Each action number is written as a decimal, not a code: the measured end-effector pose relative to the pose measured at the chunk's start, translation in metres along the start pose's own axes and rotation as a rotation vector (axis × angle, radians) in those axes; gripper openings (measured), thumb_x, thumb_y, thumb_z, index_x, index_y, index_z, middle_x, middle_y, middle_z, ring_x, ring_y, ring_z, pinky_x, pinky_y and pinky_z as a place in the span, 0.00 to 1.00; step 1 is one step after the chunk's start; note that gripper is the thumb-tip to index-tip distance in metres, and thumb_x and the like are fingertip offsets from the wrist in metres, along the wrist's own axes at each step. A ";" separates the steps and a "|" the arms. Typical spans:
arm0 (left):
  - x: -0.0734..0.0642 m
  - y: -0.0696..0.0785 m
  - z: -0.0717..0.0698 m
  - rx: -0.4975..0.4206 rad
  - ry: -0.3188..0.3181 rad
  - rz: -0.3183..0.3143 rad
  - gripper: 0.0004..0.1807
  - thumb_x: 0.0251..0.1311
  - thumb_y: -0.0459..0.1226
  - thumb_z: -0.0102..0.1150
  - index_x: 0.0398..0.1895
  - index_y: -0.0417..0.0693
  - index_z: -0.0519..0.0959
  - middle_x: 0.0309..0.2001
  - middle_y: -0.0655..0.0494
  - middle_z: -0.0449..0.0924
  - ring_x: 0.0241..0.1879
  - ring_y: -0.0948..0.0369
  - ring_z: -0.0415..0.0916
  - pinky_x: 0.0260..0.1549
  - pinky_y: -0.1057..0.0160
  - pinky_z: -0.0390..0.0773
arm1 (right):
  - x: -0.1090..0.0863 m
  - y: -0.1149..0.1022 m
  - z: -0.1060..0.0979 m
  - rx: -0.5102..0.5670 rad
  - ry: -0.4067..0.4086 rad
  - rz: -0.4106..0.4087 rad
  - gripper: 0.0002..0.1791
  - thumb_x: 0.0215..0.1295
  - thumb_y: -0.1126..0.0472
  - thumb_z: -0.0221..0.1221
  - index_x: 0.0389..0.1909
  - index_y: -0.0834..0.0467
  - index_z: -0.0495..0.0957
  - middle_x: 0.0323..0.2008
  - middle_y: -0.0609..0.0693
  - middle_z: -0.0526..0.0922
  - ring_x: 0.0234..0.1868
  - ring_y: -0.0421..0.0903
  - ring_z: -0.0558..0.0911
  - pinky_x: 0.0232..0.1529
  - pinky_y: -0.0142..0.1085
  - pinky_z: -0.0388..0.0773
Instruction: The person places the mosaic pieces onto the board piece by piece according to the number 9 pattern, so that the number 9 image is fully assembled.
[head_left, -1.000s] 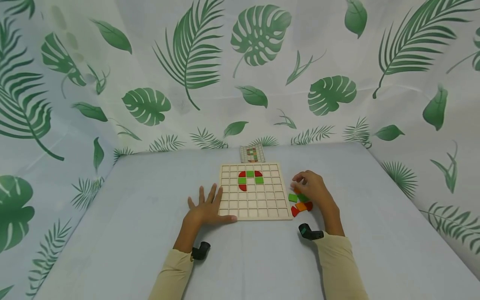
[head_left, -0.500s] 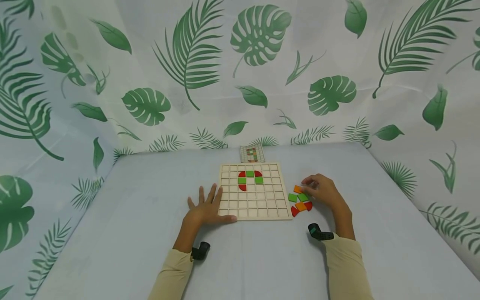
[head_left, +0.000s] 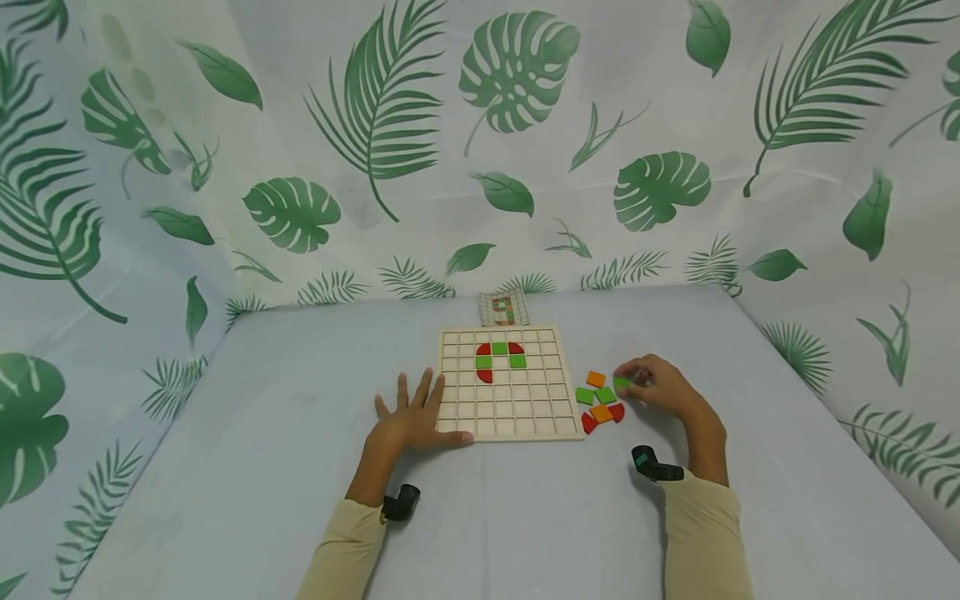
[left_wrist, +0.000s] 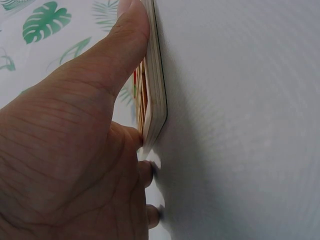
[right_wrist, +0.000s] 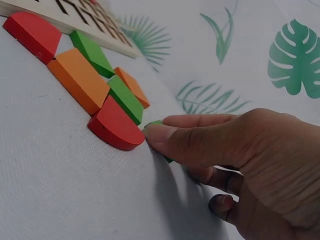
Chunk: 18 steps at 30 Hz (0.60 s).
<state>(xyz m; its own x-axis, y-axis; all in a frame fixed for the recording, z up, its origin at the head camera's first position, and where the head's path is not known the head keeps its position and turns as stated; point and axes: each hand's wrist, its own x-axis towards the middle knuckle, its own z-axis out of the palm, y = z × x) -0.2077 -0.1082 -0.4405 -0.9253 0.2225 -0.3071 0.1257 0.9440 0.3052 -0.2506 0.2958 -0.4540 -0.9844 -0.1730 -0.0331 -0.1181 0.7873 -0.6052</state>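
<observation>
A pale wooden grid board (head_left: pixel 517 408) lies flat, with red quarter-round tiles (head_left: pixel 486 376) and green square tiles (head_left: pixel 518 361) set in an arch in its upper cells. My left hand (head_left: pixel 408 422) rests at its near left corner, fingers spread and straight; in the left wrist view the thumb (left_wrist: pixel 122 47) lies along the board's edge. To the right of the board, my right hand (head_left: pixel 660 386) pinches a green tile (head_left: pixel 622 383) between thumb and fingers. The right wrist view shows that green tile (right_wrist: pixel 169 160) mostly covered by the thumb, close beside a loose red quarter-round tile (right_wrist: pixel 116 125).
Between the board and my right hand lie loose tiles: an orange tile (head_left: pixel 596 379), a green tile (head_left: pixel 585 396), another orange tile (head_left: pixel 602 413) and a red tile (head_left: pixel 589 423) among them. A pattern card (head_left: pixel 504 308) stands behind the board, before a leaf-print cloth backdrop (head_left: pixel 420 250).
My right hand has moved right, away from the board, uncovering the loose orange and green tiles. A green tile now shows between its fingers. My left hand and the board stay put.
</observation>
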 end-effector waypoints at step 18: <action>-0.001 0.000 0.000 -0.005 0.010 -0.001 0.61 0.50 0.69 0.58 0.79 0.50 0.45 0.80 0.48 0.35 0.76 0.36 0.28 0.63 0.23 0.39 | 0.003 0.001 0.007 0.000 0.029 0.002 0.14 0.63 0.64 0.63 0.46 0.67 0.78 0.43 0.63 0.77 0.45 0.57 0.75 0.53 0.54 0.74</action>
<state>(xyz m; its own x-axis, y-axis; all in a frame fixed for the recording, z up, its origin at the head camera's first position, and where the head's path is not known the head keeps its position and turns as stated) -0.2064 -0.1082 -0.4404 -0.9292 0.2186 -0.2981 0.1226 0.9430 0.3095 -0.2528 0.2920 -0.4604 -0.9880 -0.1538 -0.0110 -0.1159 0.7879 -0.6048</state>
